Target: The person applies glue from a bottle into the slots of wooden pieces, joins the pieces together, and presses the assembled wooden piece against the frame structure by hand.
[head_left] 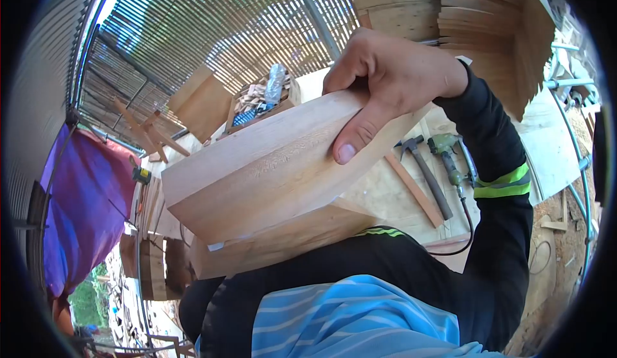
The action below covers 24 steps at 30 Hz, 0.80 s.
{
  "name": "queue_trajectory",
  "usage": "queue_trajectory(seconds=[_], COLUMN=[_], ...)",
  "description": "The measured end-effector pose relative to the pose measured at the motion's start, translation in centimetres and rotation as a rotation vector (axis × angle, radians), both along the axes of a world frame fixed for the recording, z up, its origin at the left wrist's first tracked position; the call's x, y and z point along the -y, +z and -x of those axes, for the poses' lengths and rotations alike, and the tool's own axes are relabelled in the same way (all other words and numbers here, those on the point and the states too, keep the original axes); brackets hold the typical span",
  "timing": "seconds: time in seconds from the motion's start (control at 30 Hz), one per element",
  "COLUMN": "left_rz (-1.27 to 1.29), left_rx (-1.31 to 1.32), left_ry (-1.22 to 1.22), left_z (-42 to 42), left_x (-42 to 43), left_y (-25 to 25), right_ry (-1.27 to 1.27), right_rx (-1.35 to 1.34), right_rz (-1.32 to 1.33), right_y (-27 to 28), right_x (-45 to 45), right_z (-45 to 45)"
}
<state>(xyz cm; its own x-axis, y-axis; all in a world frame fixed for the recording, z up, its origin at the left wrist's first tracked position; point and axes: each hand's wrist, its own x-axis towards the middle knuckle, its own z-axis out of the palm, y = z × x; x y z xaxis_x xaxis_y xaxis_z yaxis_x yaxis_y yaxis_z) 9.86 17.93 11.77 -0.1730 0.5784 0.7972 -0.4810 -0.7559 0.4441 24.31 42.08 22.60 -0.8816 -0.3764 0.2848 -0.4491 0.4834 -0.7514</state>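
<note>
Nearest: the person's right hand [398, 88] is clamped over the upper edge of a long, pale wooden piece with a thick edge and a broad flat face [270, 168], thumb flat on the near side, fingers curled over the top and partly hidden; spread about as wide as that edge. Left hand: not visible; cannot tell its opening or whether it supports anything. The piece is held up tilted in front of the body, above the lap, its left end lower. Against its underside, a browner, thin wooden panel [289, 239]; whether the two are fixed together cannot be told. Progress, judged: faces look cut to shape, so some working appears done; how much remains is not shown. Beyond, on the pale plywood table [373, 194]: a narrow reddish wooden strip [414, 191], a dark-handled claw hammer [432, 181] and a green and grey power tool [448, 152] with a black hose [471, 220], all untouched. Farther off: a wooden box of small offcuts [294, 94], a stack of thin wooden panels [482, 17] and a slatted screen [238, 24].
</note>
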Motion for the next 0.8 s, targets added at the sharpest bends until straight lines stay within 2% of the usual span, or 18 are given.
queue_trajectory(seconds=[0.13,0.23,0.27,0.3,0.37,0.4,0.43,0.5,0.53,0.6,0.63,0.7,0.77,0.8], left_rz=[-0.069,0.055,0.099,0.16,0.218,0.236,0.246,0.256,0.323,0.452,0.476,0.807,0.979,1.033], left_rx=[-0.115,-0.149,-0.159,-0.169,-0.176,-0.171,-0.137,0.012,-0.15,-0.091,-0.067,0.054,-0.131,-0.102], left_ry=[0.658,1.196,1.33,1.46,1.594,1.63,1.585,1.399,1.379,1.136,1.136,0.787,0.81,0.743], left_z=[-1.1,-1.8,-1.7,-1.8,-1.2,-0.7,0.1,2.2,2.2,3.5,3.8,4.7,9.7,9.6], left_x=[1.2,2.6,2.8,3.4,3.6,3.4,3.0,2.2,1.9,1.8,1.8,1.5,1.8,1.7], left_y=[-2.4,-5.6,-6.7,-7.6,-8.3,-7.9,-6.7,-3.8,-1.3,0.9,0.8,0.0,-7.4,-10.5], right_ry=[-0.084,-0.201,-0.246,-0.266,-0.454,-0.504,-0.554,-0.601,-0.62,-0.719,-0.767,-0.804,-0.955,-0.928], right_rx=[-0.033,-0.042,-0.053,-0.071,-0.245,-0.143,-0.04,-0.097,-0.13,-0.119,-0.115,-0.044,0.16,0.273], right_rz=[0.032,-0.022,-0.07,-0.008,-0.131,-0.134,-0.139,0.01,0.083,0.154,0.193,0.368,0.347,0.372], right_y=[-0.4,0.0,-0.3,-0.9,-1.5,-0.4,0.7,-0.6,-1.2,-3.2,-4.1,-8.7,-13.2,-16.6], right_x=[-1.4,-1.2,-0.8,-0.7,-0.1,0.1,0.3,0.3,0.3,1.3,1.9,1.5,0.8,0.2], right_z=[-1.8,-3.0,-3.0,-2.5,-2.4,-2.4,-2.3,-1.9,-1.7,-1.2,-1.0,0.1,1.0,1.5])
